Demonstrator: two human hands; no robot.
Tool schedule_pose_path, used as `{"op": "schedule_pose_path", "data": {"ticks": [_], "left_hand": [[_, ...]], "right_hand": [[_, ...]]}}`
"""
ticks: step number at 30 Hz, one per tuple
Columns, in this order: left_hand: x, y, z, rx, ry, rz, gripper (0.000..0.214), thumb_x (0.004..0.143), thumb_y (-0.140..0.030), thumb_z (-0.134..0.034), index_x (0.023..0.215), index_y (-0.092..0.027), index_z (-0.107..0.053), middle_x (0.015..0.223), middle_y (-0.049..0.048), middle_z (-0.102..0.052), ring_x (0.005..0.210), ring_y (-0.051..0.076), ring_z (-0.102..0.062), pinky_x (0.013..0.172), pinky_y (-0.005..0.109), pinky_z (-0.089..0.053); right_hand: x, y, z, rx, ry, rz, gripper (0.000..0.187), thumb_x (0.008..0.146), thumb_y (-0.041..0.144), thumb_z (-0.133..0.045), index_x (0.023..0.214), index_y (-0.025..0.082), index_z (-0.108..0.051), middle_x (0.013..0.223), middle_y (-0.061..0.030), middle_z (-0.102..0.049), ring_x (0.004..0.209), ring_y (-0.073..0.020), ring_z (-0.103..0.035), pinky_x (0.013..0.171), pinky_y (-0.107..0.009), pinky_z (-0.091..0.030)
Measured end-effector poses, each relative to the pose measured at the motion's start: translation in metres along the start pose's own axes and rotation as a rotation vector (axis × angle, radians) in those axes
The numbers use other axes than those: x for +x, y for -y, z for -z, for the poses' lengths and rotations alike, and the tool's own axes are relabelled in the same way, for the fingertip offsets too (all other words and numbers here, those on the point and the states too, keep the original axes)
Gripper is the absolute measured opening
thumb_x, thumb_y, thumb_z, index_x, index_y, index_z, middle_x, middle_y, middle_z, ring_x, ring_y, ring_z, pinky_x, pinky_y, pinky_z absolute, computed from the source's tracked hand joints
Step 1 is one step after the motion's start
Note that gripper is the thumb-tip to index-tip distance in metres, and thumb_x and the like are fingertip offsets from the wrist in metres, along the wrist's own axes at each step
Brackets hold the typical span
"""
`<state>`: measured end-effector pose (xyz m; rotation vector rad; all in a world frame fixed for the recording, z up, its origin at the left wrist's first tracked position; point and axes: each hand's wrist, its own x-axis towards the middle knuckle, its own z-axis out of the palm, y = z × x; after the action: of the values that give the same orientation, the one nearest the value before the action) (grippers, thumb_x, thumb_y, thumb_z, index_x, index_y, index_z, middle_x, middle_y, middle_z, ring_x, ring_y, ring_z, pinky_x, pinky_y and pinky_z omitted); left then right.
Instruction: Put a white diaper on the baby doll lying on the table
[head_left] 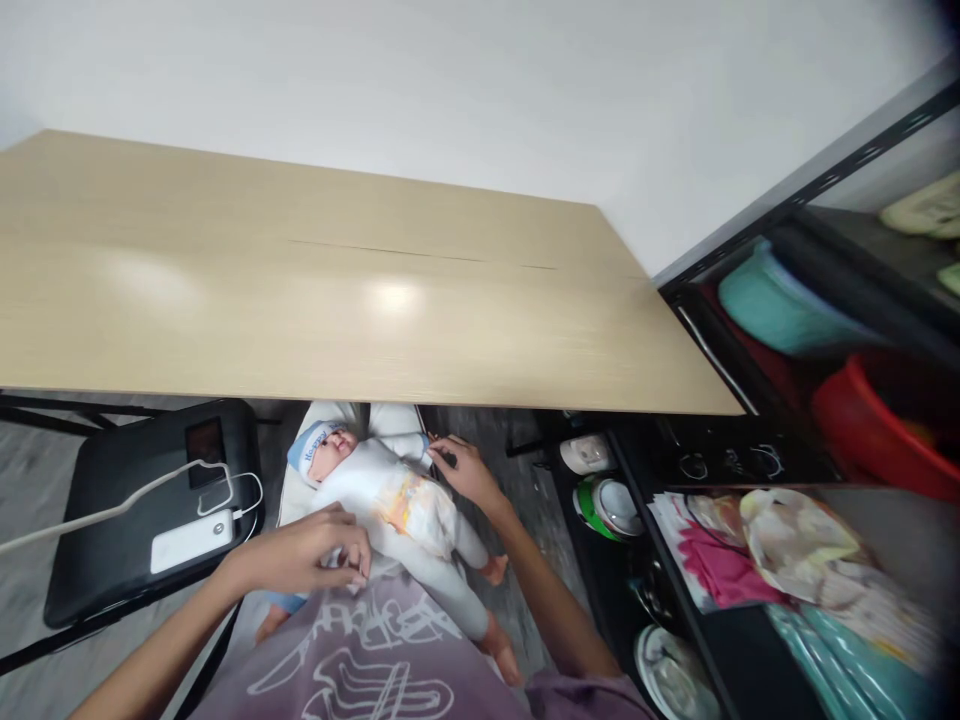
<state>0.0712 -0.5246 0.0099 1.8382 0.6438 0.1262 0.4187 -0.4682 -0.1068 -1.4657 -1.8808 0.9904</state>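
A baby doll (352,490) lies on its back across my lap, its head to the left and bare feet to the lower right. It wears a blue knit cap (315,445), white clothes and a diaper (427,515) with an orange print. At the doll's far arm, my right hand (465,468) pinches the blue-edged sleeve cuff (426,440). My left hand (322,550) hovers over the near side of the body, fingers curled and thumb close to the fingertips. Whatever lies between those fingers cannot be made out. The doll's near hand (271,624) shows below my left wrist.
A wooden table (375,330) spans the space ahead, its edge just beyond the doll. On the left, a black stool (97,520) carries a white power bank (193,541) with a cable. Black shelves (739,640) on the right hold folded clothes, packets, a teal basin (787,305) and a red one (885,420).
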Motion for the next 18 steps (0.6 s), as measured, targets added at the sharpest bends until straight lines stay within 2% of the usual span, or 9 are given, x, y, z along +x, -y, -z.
{"op": "schedule_pose_path", "data": {"ticks": [2,4,6,9,11,13,14,16,18], "left_hand": [[0.000,0.001,-0.006,-0.053,-0.010,0.020,0.029,0.111,-0.050,-0.073,0.114,-0.022,-0.080,0.080,0.0025,-0.079,0.089,0.024,-0.072,0.083,0.033,-0.051],[0.011,0.002,-0.013,-0.073,-0.108,0.015,0.036,0.117,-0.053,-0.063,0.120,-0.020,-0.077,0.070,-0.0001,-0.072,0.077,0.021,-0.068,0.080,0.032,-0.050],[0.028,0.002,-0.015,-0.001,-0.273,-0.021,0.040,0.120,-0.055,-0.055,0.117,-0.020,-0.076,0.080,0.0018,-0.072,0.080,0.021,-0.066,0.084,0.034,-0.050],[0.063,0.000,-0.012,0.173,-0.422,-0.089,0.035,0.121,-0.051,-0.053,0.121,-0.022,-0.072,0.114,0.0081,-0.076,0.110,0.026,-0.068,0.103,0.040,-0.051],[0.093,-0.002,-0.010,0.303,-0.340,-0.060,0.032,0.119,-0.045,-0.058,0.136,-0.020,-0.068,0.135,0.0128,-0.074,0.129,0.030,-0.065,0.115,0.044,-0.049],[0.130,-0.001,-0.014,0.441,-0.153,0.021,0.046,0.109,-0.042,-0.075,0.145,-0.015,-0.067,0.144,0.0180,-0.073,0.140,0.035,-0.063,0.120,0.047,-0.049],[0.150,0.000,-0.018,0.487,-0.053,0.056,0.053,0.100,-0.042,-0.085,0.142,-0.014,-0.071,0.141,0.0198,-0.076,0.139,0.038,-0.065,0.118,0.048,-0.051],[0.188,0.003,-0.031,0.514,0.099,0.092,0.049,0.081,-0.045,-0.100,0.117,-0.016,-0.083,0.115,0.0174,-0.084,0.123,0.041,-0.075,0.108,0.048,-0.057],[0.215,0.008,-0.046,0.527,0.194,0.120,0.037,0.079,-0.050,-0.101,0.093,-0.019,-0.085,0.091,0.0137,-0.084,0.106,0.040,-0.080,0.102,0.049,-0.058]], "right_hand": [[-0.003,0.025,0.000,0.021,0.143,0.132,0.034,0.111,0.043,-0.067,0.139,0.028,-0.079,0.144,-0.0096,-0.076,0.135,-0.0269,-0.070,0.124,-0.044,-0.052],[-0.007,0.053,-0.003,0.040,0.316,0.257,0.044,0.112,0.043,-0.069,0.153,0.028,-0.072,0.161,-0.0109,-0.065,0.150,-0.0265,-0.061,0.132,-0.043,-0.047],[-0.012,0.075,-0.003,0.015,0.412,0.266,0.039,0.111,0.046,-0.069,0.144,0.024,-0.076,0.152,-0.0130,-0.069,0.143,-0.0286,-0.063,0.128,-0.045,-0.049],[-0.028,0.083,0.016,-0.044,0.418,0.125,0.040,0.117,0.048,-0.054,0.110,0.021,-0.082,0.110,-0.0116,-0.079,0.107,-0.0282,-0.070,0.110,-0.046,-0.056],[-0.047,0.075,0.039,-0.030,0.449,-0.024,0.057,0.122,0.049,-0.037,0.101,0.022,-0.083,0.093,-0.0089,-0.079,0.089,-0.0252,-0.070,0.097,-0.042,-0.057],[-0.069,0.064,0.059,0.033,0.565,-0.258,0.063,0.121,0.054,-0.033,0.108,0.023,-0.087,0.094,-0.0074,-0.082,0.086,-0.0240,-0.073,0.086,-0.036,-0.056],[-0.080,0.058,0.065,0.047,0.625,-0.337,0.063,0.120,0.056,-0.035,0.111,0.024,-0.088,0.093,-0.0069,-0.082,0.085,-0.0238,-0.073,0.081,-0.034,-0.054],[-0.100,0.047,0.064,0.013,0.667,-0.393,0.055,0.114,0.058,-0.046,0.111,0.023,-0.089,0.091,-0.0062,-0.082,0.083,-0.0239,-0.073,0.077,-0.033,-0.052],[-0.118,0.036,0.048,-0.048,0.579,-0.385,0.049,0.107,0.058,-0.057,0.107,0.022,-0.089,0.089,-0.0067,-0.082,0.082,-0.0254,-0.072,0.078,-0.035,-0.052]]}}
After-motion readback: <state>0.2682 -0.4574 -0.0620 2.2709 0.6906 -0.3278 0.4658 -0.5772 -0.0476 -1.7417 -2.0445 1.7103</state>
